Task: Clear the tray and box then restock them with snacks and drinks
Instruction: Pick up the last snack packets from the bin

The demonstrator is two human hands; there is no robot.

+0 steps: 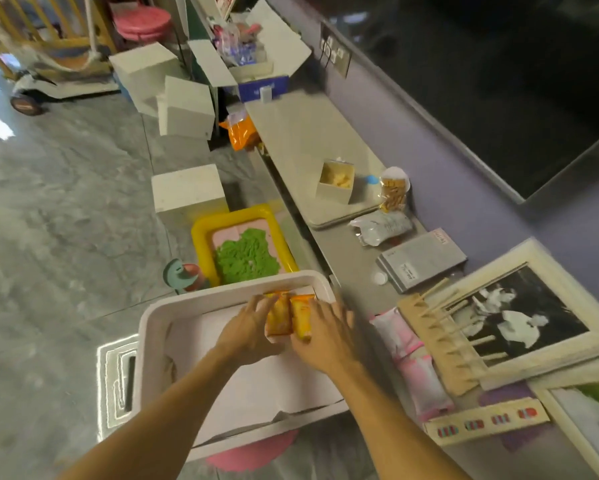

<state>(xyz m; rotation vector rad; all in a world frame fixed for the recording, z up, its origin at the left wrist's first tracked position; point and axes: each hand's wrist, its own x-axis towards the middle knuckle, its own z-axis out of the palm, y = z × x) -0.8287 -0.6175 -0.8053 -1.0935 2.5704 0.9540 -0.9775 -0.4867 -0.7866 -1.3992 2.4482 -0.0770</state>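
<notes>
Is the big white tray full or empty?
Nearly empty. The white tray holds two orange snack packets at its far end, gripped by the left hand and right hand; elsewhere just paper lining.

Motion blur smears the left hand (253, 327) and the right hand (326, 336), so whether their fingers grip or merely touch the two orange snack packets (280, 320) cannot be told. The hands cover the packets' sides and near ends, and the print is unreadable. The white tray (152, 327) hides most of a pink stool (253, 457). Labels on the grey box (423, 259) are too small to read. A framed picture (575, 414) is cut off by the right and bottom edges.
</notes>
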